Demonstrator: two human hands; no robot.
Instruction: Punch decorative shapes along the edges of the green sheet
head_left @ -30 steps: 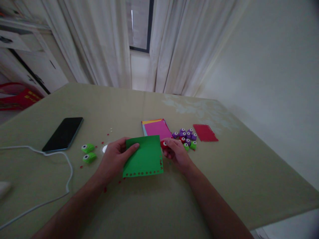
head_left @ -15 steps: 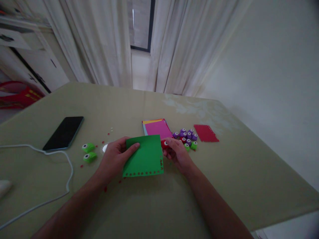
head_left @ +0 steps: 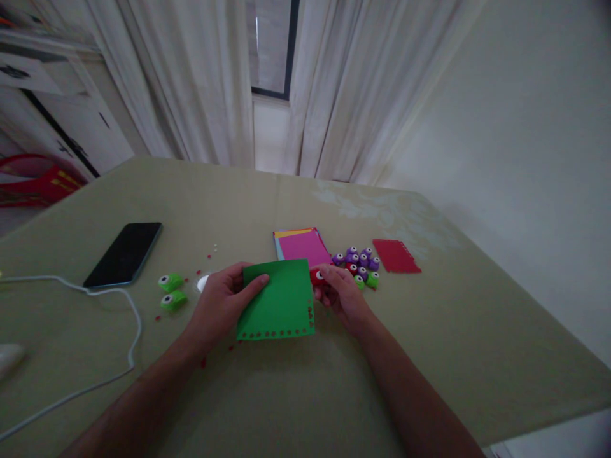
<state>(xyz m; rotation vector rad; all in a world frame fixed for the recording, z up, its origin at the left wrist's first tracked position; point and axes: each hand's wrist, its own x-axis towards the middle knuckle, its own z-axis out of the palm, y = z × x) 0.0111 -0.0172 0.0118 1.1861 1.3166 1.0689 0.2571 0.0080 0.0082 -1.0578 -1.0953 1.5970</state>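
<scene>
My left hand (head_left: 224, 299) grips a green sheet of paper (head_left: 279, 299) by its left side, thumb on top. Small punched shapes line the sheet's bottom edge and the lower part of its right edge. At the right edge, my right hand (head_left: 344, 296) is closed on a small red craft punch (head_left: 317, 275) with an eye-like spot. The punch meets the sheet's edge; my fingers hide most of it. Just beyond my right hand sits a cluster of purple, red and green punches (head_left: 363, 260).
Behind the green sheet lies a stack of coloured paper (head_left: 303, 247). A punched red sheet (head_left: 396, 256) is at the right. Two green punches (head_left: 172, 300), a phone (head_left: 125, 254) and a white cable (head_left: 136, 318) lie at the left. Tiny red cut-outs (head_left: 203, 363) are scattered about.
Almost nothing has changed. The whole view has shifted very slightly, while both hands keep their hold on the green sheet and the red punch.
</scene>
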